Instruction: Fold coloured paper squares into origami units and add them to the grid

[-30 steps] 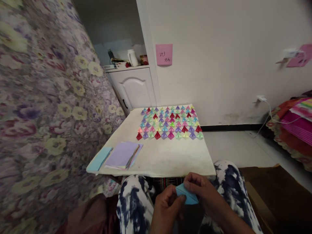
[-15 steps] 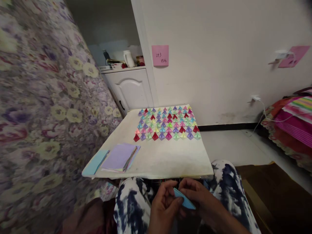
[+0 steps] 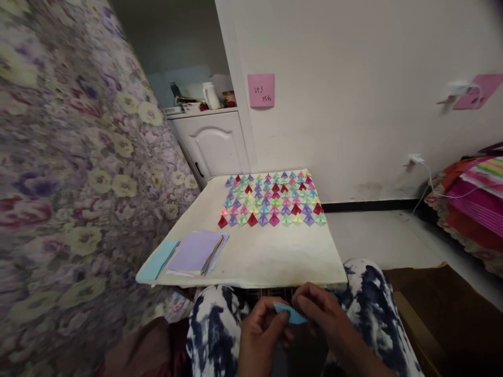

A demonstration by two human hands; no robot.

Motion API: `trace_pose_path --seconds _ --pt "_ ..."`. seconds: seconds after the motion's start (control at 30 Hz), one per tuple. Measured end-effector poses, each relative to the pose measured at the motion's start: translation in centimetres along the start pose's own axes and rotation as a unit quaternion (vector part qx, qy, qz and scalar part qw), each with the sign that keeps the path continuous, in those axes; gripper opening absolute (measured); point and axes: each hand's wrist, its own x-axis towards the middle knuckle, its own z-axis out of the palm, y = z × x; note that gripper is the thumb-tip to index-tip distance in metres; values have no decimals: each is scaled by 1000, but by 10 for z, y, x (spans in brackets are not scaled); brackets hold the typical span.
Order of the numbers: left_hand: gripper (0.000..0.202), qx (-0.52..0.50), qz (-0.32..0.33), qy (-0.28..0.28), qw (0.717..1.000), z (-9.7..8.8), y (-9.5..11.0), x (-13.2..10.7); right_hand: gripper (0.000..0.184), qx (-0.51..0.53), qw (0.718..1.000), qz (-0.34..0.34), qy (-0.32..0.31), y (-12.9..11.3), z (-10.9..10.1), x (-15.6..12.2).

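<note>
Over my lap, my left hand (image 3: 262,330) and my right hand (image 3: 322,314) both pinch a small folded light-blue paper (image 3: 290,312), fingers closed on its edges. Ahead of them is a cream table (image 3: 267,256). Rows of several small folded paper pieces (image 3: 273,199) in red, purple, green, pink and blue cover its far half. A stack of purple and blue paper sheets (image 3: 194,253) lies at its near left, with a light-blue sheet (image 3: 157,259) beside it.
A flower-patterned curtain (image 3: 70,173) fills the left. A white cabinet (image 3: 214,141) with a jug stands behind the table. A pink note (image 3: 261,90) is stuck on the white wall. A bright striped cloth (image 3: 477,196) lies at the right, near a plugged-in cable (image 3: 422,167).
My hands have turned and pressed the blue paper flatter; it shows smaller and more edge-on than before. The view has shifted slightly.
</note>
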Motion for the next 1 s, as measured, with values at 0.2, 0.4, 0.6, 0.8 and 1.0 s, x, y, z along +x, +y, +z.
trace_pose_path --seconds 0.2,0.4,0.6,0.8,1.0 --pt "19 -32 -15 -24 999 -1 -5 1 16 -74 997 -20 10 -1 3 -4" --pt "20 15 -25 -75 997 -6 -3 3 8 -121 991 -24 44 -10 2 -2" --pt "22 65 -19 -80 995 -4 2 3 8 -115 993 -11 40 -10 -3 2" --pt "22 42 -19 -34 998 -2 -1 3 20 -37 999 34 7 -4 -8 5" --pt "21 16 -39 -27 999 0 -1 2 16 -82 996 -4 35 -9 -6 2"
